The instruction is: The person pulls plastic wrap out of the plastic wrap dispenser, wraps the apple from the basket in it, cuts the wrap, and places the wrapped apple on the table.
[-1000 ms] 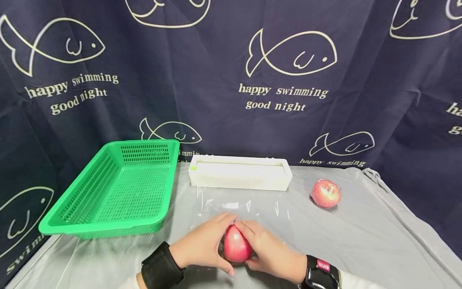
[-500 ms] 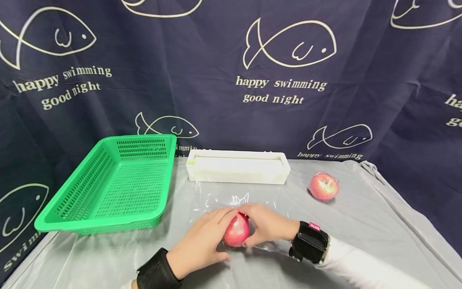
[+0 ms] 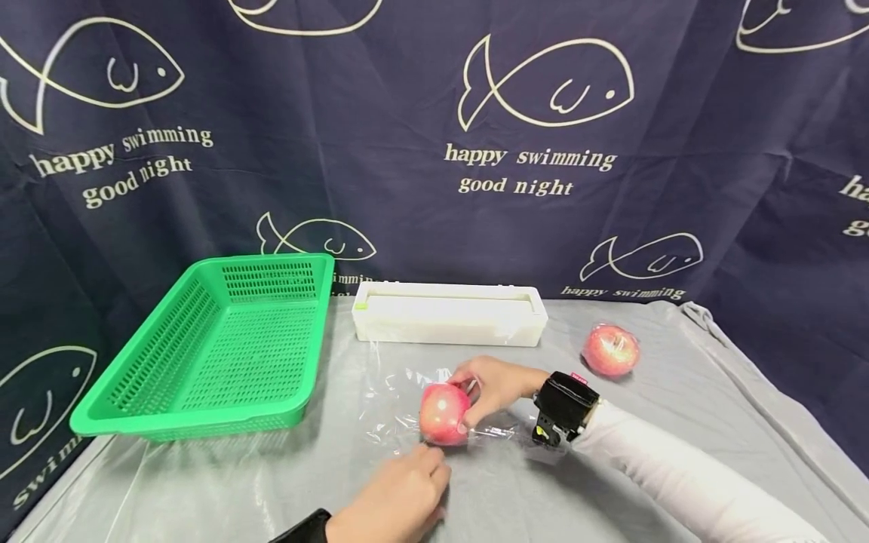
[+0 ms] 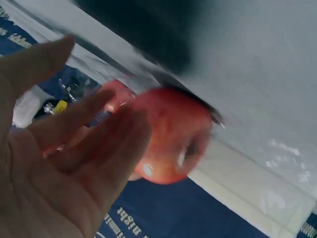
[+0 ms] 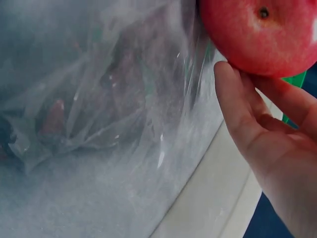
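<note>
A red apple (image 3: 441,415) sits on a sheet of clear cling film (image 3: 390,403) in the middle of the table. My right hand (image 3: 498,386) holds it from the right, thumb at the near side and fingers behind. In the right wrist view, fingertips touch the apple's lower edge beside crinkled film (image 5: 143,99). My left hand (image 3: 400,490) is just in front of the apple. Loosely extended, its fingers (image 4: 126,144) overlap the apple in the left wrist view, and nothing is gripped in it.
Behind the apple stands a long white cling film dispenser (image 3: 448,323), with film running out toward me. A green plastic basket (image 3: 308,362) is on the left. Another apple (image 3: 611,351), wrapped in film, lies on the right. A dark fish-print curtain (image 3: 407,151) hangs behind the table.
Both hands were around the apple. The left has drawn back toward me and off it. The right has shifted to its right side, and the film now lies crumpled beside it.
</note>
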A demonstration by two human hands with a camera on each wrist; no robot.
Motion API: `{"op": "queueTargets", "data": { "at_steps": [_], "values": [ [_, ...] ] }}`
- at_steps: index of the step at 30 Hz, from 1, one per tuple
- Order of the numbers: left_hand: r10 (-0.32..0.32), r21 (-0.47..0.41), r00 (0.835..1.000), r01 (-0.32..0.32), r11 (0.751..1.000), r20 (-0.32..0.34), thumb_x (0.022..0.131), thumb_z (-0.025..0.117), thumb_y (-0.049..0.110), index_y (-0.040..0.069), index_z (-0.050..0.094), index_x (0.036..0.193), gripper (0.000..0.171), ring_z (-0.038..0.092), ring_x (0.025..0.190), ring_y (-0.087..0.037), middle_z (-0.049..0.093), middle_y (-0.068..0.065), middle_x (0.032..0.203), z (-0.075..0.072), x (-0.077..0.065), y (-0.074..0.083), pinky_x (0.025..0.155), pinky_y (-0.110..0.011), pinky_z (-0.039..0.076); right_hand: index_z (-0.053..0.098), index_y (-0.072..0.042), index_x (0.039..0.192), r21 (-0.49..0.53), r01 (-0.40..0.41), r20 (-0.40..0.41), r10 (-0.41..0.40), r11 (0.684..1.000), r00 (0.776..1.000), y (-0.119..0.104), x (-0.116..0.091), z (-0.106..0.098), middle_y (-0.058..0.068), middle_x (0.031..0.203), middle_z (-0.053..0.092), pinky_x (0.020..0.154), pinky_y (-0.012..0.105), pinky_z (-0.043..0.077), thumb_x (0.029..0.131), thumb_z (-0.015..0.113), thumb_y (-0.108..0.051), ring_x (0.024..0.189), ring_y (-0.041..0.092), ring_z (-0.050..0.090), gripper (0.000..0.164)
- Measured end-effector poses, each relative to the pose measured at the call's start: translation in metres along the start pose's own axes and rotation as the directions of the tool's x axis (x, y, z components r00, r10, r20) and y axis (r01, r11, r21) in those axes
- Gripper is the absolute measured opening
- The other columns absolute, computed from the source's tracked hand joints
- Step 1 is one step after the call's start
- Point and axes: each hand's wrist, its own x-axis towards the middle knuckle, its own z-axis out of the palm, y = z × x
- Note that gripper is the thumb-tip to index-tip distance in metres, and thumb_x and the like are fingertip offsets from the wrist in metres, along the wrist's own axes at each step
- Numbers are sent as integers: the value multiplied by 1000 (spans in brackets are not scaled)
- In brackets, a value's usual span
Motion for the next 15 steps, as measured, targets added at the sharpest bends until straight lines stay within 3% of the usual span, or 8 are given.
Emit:
{"op": "queueTargets", "data": {
  "at_steps": [4, 9, 12, 15],
  "values": [
    [-104, 63, 994, 105, 992, -19, 69, 80, 35, 3, 61, 116, 60, 60, 107, -16, 61, -3, 111, 2, 3, -4, 96, -27, 51, 66, 3, 113, 26, -3, 24, 3, 1000, 1000, 4, 3, -2, 8, 100, 68, 83, 24, 56, 66, 78, -14, 88, 7, 65, 51],
    [-140, 90, 990, 141, 986, -16, 70, 79, 35, 3, 57, 125, 67, 59, 109, -16, 59, -4, 119, 7, 9, -13, 92, -28, 51, 68, -2, 111, 68, -50, 47, 47, 996, 998, 11, 7, -4, 5, 99, 70, 84, 23, 55, 68, 76, -15, 88, 7, 65, 46],
    [-136, 72, 990, 138, 988, -31, 70, 80, 33, 4, 57, 122, 65, 58, 105, -15, 58, -3, 115, 10, 15, -19, 87, -27, 53, 69, -5, 108, 93, -84, 72, 77, 992, 994, 15, 9, -6, 2, 97, 72, 82, 22, 55, 70, 77, -18, 86, 8, 65, 41],
    [-128, 22, 992, 128, 992, -5, 71, 81, 31, 5, 56, 120, 61, 57, 105, -15, 57, -3, 112, 12, 23, -27, 87, -27, 53, 69, -4, 108, 111, -83, 96, 72, 990, 993, 20, 9, -9, 3, 97, 72, 81, 23, 55, 73, 75, -19, 86, 8, 65, 38]
  ]
}}
